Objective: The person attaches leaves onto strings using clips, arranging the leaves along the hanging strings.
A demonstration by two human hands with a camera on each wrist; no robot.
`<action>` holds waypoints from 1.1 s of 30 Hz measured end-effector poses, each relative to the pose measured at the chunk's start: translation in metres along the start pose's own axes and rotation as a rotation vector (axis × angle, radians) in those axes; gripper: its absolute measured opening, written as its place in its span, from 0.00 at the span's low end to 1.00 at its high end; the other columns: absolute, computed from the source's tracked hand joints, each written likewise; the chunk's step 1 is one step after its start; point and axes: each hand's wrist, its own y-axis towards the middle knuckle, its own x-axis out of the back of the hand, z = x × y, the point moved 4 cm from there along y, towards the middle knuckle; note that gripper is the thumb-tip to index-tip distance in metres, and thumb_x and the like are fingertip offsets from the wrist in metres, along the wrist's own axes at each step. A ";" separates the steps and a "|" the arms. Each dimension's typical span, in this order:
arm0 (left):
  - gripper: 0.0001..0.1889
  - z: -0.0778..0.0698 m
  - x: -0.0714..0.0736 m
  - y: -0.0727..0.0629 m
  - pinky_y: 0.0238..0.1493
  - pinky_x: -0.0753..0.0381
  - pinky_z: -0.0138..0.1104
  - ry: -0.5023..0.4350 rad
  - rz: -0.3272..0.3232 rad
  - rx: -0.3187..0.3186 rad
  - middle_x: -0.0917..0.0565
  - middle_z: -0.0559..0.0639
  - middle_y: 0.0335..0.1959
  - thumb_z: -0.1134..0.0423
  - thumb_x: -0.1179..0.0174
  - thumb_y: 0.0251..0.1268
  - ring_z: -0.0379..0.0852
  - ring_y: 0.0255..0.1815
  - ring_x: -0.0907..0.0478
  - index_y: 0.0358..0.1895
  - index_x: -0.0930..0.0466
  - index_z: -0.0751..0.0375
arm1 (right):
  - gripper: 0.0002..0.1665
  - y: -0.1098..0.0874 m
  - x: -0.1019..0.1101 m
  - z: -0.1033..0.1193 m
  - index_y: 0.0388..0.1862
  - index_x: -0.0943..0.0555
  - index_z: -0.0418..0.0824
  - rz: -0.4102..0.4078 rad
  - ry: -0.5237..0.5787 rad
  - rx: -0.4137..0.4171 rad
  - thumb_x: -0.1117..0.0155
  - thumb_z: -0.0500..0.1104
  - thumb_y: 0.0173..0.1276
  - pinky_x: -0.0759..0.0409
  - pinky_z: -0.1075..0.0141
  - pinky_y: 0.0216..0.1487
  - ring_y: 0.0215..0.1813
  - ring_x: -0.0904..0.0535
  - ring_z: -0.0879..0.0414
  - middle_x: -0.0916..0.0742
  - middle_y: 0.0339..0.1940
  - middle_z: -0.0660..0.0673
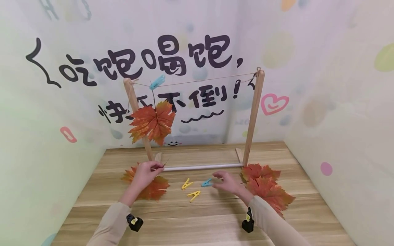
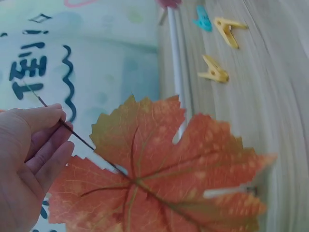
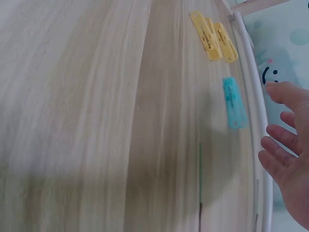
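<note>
My left hand [image 1: 147, 173] pinches the thin dark stem [image 2: 79, 137] of an artificial maple leaf [image 2: 159, 179] between thumb and fingers. The orange-red blade hangs beside and below that hand. My right hand [image 1: 227, 182] is held with loosely bent fingers and nothing in them, close by a blue clothespin [image 1: 206, 183]. Two yellow clothespins [image 1: 194, 195] lie to the left of the blue one on the table. Another leaf [image 1: 154, 123] hangs by its stem from a string [image 1: 203, 81], clipped there by a second blue clothespin [image 1: 158, 82].
Two wooden posts [image 1: 254, 116] carry the string, with a white rod [image 1: 203, 167] joining them low down. More red leaves [image 1: 267, 191] lie on the wooden table [image 1: 184, 225] right of my right hand. A printed curtain [image 1: 197, 20] stands behind.
</note>
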 end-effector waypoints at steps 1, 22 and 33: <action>0.04 -0.003 0.000 0.000 0.29 0.20 0.32 -0.005 0.003 0.000 0.16 0.51 0.26 0.70 0.35 0.50 0.43 0.26 0.21 0.31 0.16 0.65 | 0.26 0.001 -0.002 -0.001 0.51 0.26 0.26 -0.005 0.003 0.007 0.33 0.37 0.55 0.26 0.49 0.50 0.50 0.26 0.39 0.20 0.49 0.32; 0.04 -0.017 -0.003 -0.011 0.31 0.21 0.28 -0.118 0.008 0.064 0.16 0.51 0.27 0.73 0.36 0.50 0.42 0.27 0.21 0.30 0.17 0.63 | 0.14 0.009 -0.031 -0.012 0.35 0.20 0.29 -0.132 -0.240 0.061 0.34 0.27 0.46 0.26 0.65 0.35 0.35 0.26 0.53 0.19 0.32 0.42; 0.05 -0.014 -0.004 -0.012 0.33 0.20 0.31 -0.152 0.038 0.076 0.16 0.55 0.29 0.74 0.36 0.50 0.46 0.29 0.20 0.33 0.17 0.68 | 0.12 0.007 -0.035 -0.008 0.34 0.20 0.30 -0.109 -0.283 0.058 0.32 0.29 0.47 0.24 0.65 0.35 0.35 0.24 0.53 0.20 0.32 0.43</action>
